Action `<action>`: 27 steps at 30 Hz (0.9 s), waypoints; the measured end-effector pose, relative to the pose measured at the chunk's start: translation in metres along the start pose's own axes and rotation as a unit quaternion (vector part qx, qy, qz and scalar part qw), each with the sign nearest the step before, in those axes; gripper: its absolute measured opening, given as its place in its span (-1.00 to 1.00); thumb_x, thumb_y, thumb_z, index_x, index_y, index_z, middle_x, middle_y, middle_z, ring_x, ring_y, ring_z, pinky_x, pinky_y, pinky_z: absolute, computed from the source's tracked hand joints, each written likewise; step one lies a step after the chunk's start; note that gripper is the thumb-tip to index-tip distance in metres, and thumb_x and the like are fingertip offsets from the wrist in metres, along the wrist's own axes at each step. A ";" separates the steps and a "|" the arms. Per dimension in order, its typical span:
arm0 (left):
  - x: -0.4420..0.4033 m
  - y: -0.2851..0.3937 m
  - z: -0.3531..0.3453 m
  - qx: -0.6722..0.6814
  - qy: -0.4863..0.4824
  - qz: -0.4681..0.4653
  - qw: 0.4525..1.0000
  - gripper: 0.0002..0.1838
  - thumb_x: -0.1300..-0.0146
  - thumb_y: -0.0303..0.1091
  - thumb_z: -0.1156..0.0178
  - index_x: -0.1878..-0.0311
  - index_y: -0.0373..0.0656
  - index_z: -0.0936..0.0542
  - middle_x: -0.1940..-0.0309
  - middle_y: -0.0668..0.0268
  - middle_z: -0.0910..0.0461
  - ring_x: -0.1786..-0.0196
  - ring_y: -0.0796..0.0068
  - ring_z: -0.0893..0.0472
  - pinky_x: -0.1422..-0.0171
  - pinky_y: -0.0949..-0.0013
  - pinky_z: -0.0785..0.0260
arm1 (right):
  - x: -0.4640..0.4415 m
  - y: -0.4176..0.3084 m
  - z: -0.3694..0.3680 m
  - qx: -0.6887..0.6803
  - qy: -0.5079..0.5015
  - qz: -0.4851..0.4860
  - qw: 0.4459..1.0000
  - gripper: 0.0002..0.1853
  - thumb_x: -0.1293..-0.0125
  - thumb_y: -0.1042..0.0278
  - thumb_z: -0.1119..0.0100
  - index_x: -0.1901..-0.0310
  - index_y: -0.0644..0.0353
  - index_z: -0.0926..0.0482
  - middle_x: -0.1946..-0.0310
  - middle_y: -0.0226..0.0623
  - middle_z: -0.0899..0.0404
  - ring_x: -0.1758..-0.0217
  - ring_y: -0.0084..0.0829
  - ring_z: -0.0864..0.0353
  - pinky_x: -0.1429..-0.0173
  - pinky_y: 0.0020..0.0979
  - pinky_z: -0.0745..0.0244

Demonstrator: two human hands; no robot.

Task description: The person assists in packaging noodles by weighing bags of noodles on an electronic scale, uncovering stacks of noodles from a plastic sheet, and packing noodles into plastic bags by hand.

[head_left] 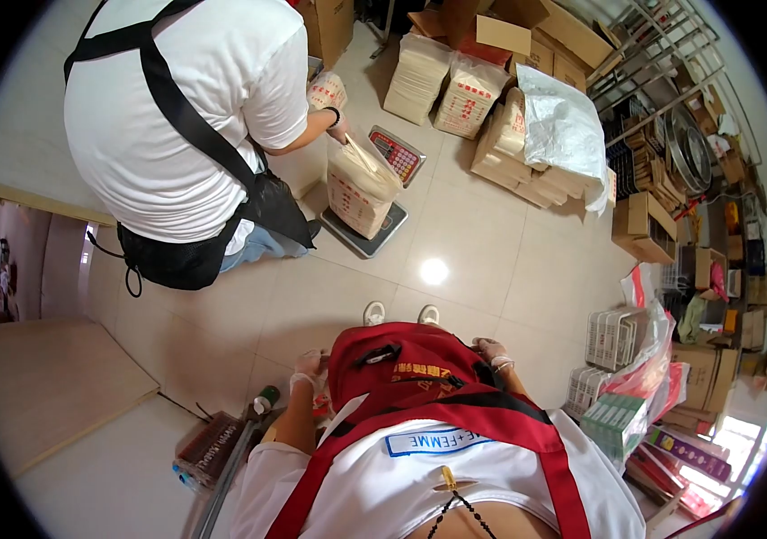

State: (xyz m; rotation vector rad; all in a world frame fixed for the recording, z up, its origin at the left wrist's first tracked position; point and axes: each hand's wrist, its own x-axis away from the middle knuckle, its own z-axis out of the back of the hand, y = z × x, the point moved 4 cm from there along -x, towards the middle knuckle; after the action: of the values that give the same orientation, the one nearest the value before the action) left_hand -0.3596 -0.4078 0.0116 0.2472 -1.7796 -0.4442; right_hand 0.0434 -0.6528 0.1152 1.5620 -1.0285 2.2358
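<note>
The left hand (311, 365) and right hand (492, 351) hang low with arms down, on each side of the red apron (406, 364), and some fingers are hidden by its edges, so I cannot tell if either grips it.

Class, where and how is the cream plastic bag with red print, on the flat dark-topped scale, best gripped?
Probably by its gathered top, from above: the cream bag stands on the scale, its body broad and full, its top narrow. The co-worker's hand is at that top.
</note>
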 end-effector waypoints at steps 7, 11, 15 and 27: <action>0.012 0.011 -0.008 -0.049 0.015 0.041 0.998 -0.73 -0.11 -0.29 0.14 0.24 -0.23 -0.46 0.45 0.18 -0.54 0.52 0.39 -0.52 0.59 0.51 -0.21 | 0.003 -0.006 -0.005 -0.022 0.011 -0.011 1.000 -0.73 -0.13 0.32 0.10 0.19 0.29 -0.41 0.34 -0.12 -0.49 0.31 -0.31 -0.48 0.23 -0.42 -0.42; 0.012 0.015 -0.010 -0.053 0.025 0.037 0.998 -0.74 -0.11 -0.29 0.13 0.25 -0.23 -0.46 0.46 0.18 -0.54 0.52 0.40 -0.51 0.59 0.51 -0.21 | 0.003 -0.012 -0.010 -0.030 0.011 -0.005 0.999 -0.73 -0.13 0.31 0.09 0.19 0.30 -0.41 0.36 -0.13 -0.49 0.33 -0.32 -0.48 0.25 -0.41 -0.42; 0.018 0.019 -0.009 -0.061 0.032 0.035 0.997 -0.74 -0.10 -0.30 0.12 0.26 -0.23 -0.46 0.46 0.18 -0.53 0.52 0.40 -0.51 0.58 0.51 -0.21 | -0.005 -0.006 -0.009 -0.032 0.001 0.010 0.999 -0.74 -0.13 0.33 0.10 0.20 0.30 -0.41 0.38 -0.15 -0.49 0.35 -0.34 -0.48 0.26 -0.41 -0.42; 0.013 0.018 -0.012 -0.070 0.033 0.025 0.997 -0.76 -0.09 -0.30 0.10 0.28 -0.22 -0.47 0.48 0.19 -0.53 0.52 0.42 -0.51 0.57 0.52 -0.22 | -0.015 0.002 -0.007 -0.043 -0.005 0.004 0.999 -0.75 -0.12 0.36 0.13 0.21 0.30 -0.40 0.38 -0.13 -0.48 0.36 -0.32 -0.48 0.25 -0.41 -0.42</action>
State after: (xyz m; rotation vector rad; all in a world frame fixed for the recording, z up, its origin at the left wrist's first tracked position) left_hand -0.3504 -0.3990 0.0334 0.1177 -1.6775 -0.5165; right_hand 0.0431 -0.6465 0.0995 1.5382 -1.1199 2.1605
